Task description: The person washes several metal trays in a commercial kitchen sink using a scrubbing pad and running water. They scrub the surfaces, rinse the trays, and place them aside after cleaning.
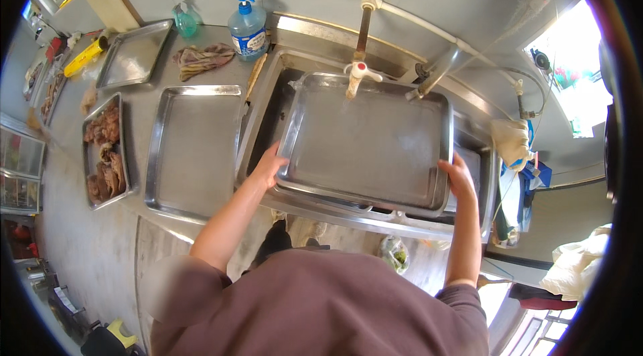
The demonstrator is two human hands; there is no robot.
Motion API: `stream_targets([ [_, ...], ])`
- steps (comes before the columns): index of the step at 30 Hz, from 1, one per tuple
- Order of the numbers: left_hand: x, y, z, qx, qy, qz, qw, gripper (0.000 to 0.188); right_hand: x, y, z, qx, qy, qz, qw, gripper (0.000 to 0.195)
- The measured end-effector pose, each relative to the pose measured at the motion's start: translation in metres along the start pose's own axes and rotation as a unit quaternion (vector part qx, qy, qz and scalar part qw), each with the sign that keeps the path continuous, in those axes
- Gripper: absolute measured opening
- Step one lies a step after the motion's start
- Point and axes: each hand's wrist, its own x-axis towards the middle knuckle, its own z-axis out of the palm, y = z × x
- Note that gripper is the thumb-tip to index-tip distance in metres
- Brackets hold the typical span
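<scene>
A large rectangular metal tray is held over the stainless steel sink, below the faucet. My left hand grips its left rim, with the thumb on top. On the opposite rim, my right hand has its thumb over the edge and the fingers mostly hidden behind. The tray's inside looks wet and bare. Much of the sink basin lies hidden beneath it.
Left of the sink, another metal tray rests on the counter. Beyond it are a smaller tray of cooked-looking meat, a crumpled cloth and a blue pump bottle. A second pipe outlet hangs over the sink's right side.
</scene>
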Motion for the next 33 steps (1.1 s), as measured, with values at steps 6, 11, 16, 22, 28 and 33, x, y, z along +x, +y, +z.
stream_targets([
  [6,0.059,0.057,0.045,-0.258,-0.046,0.122,0.957,0.052,0.017,0.134,0.014,0.243,0.124,0.175,0.946,0.032],
  [11,0.05,-0.079,0.11,-0.301,0.072,0.049,0.95,0.048,0.032,0.146,0.16,0.394,0.153,0.025,0.906,0.046],
  [16,-0.013,-0.136,0.149,-0.059,0.211,-0.006,0.976,0.014,0.014,0.133,0.177,0.416,0.159,-0.006,0.895,0.049],
  [22,0.049,-0.074,0.094,-0.186,0.237,0.024,0.953,0.01,-0.025,0.11,0.12,0.269,0.13,0.012,0.954,0.04],
  [28,0.104,0.041,-0.033,-0.032,0.092,-0.115,0.989,0.017,-0.055,0.108,0.053,0.261,0.036,0.175,0.949,0.029],
  [33,0.089,0.104,0.015,0.483,-0.169,-0.155,0.845,0.041,-0.098,0.079,0.033,0.222,0.042,0.228,0.947,0.026],
])
